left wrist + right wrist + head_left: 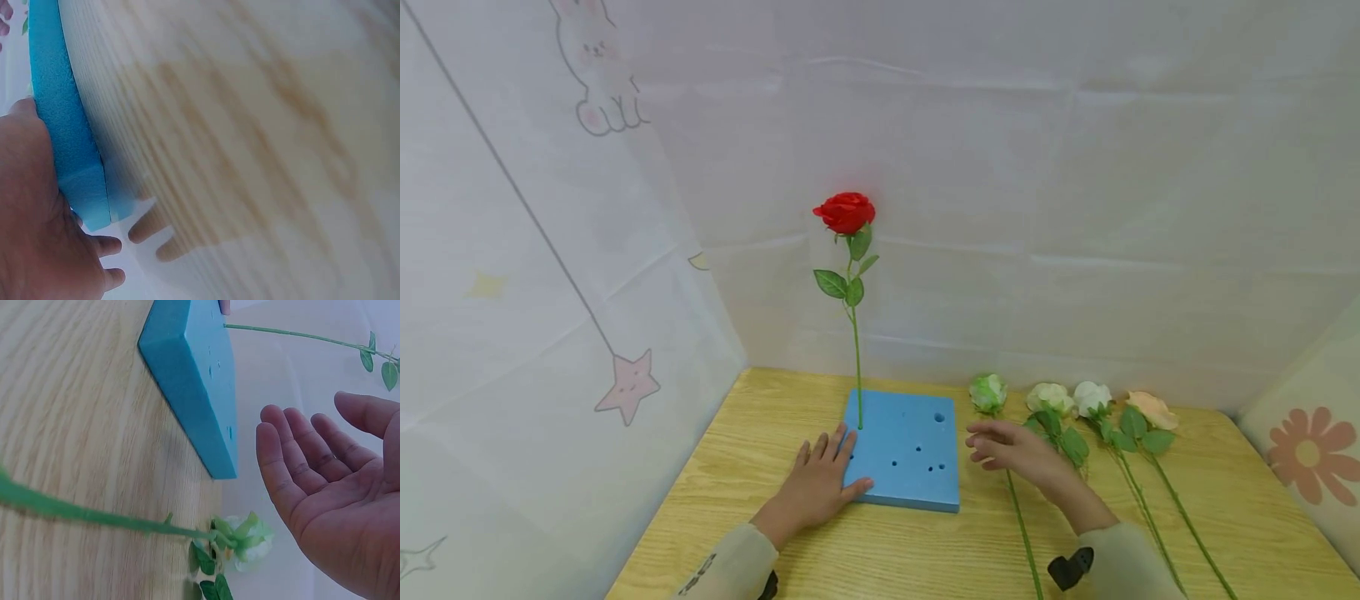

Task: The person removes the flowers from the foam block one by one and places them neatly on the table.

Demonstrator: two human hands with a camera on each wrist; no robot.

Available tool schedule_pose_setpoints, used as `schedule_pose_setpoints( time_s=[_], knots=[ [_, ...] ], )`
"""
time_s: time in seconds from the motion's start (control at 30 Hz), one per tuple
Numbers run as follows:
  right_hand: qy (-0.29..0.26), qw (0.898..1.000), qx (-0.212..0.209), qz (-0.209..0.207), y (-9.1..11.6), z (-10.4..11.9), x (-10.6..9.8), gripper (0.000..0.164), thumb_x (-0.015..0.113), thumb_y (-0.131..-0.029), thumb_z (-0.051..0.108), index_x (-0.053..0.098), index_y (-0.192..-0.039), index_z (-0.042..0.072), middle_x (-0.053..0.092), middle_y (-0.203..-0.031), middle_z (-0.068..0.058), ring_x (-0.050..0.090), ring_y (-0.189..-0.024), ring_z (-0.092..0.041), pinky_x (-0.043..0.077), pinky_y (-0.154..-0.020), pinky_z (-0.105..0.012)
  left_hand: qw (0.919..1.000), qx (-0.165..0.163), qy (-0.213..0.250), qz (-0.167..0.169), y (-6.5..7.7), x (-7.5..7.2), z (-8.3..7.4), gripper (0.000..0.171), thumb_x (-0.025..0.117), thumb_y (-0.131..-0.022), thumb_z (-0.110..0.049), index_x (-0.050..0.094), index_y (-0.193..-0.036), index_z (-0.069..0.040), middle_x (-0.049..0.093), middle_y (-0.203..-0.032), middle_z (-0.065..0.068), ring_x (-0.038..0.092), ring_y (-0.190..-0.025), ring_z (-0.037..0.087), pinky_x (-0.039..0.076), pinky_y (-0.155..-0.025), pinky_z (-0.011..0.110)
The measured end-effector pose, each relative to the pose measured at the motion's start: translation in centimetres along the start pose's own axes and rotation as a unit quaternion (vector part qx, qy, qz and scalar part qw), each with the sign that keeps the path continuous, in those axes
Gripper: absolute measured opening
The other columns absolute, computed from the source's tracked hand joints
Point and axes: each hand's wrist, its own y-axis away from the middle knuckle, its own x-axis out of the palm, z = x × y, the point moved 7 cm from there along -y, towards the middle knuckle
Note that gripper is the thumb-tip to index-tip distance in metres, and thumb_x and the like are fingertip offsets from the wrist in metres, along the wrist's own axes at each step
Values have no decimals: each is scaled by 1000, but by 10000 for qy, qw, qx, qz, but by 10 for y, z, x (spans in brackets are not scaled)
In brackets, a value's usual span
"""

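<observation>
A red rose (846,213) stands upright, its green stem in the back left part of a blue foam board (887,425) dotted with several holes. My left hand (817,487) rests on the board's left edge, fingers spread and thumb over the front corner; the left wrist view has it against the board's blue side (65,119). To the right of the board my right hand (1015,452) hovers with nothing in it, fingers slightly bent. Below that hand lies a green-white rose (988,392), its stem running toward the table's front. The right wrist view shows the bare palm (344,494).
Right of the green-white rose, a cream rose (1050,399), a white rose (1091,397) and a peach rose (1152,411) lie with blooms toward the back. The wooden table (737,442) meets a pale printed cloth (925,292) behind and at the sides.
</observation>
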Motion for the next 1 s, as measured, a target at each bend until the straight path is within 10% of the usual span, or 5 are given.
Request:
schedule_pose_setpoints(
  time_s=[1.0],
  knots=[
    [-400, 9973, -298, -541, -59, 24, 28, 42, 64, -102, 25, 56, -142, 14, 56, -144, -17, 62, -123, -26, 52, -101, -42, 9999, -38, 36, 105, 0, -1, -1, 94, 31, -97, -77, 17, -164, -13, 11, -170, 13, 20, -152, 45, 19, -117, 67]
  ],
)
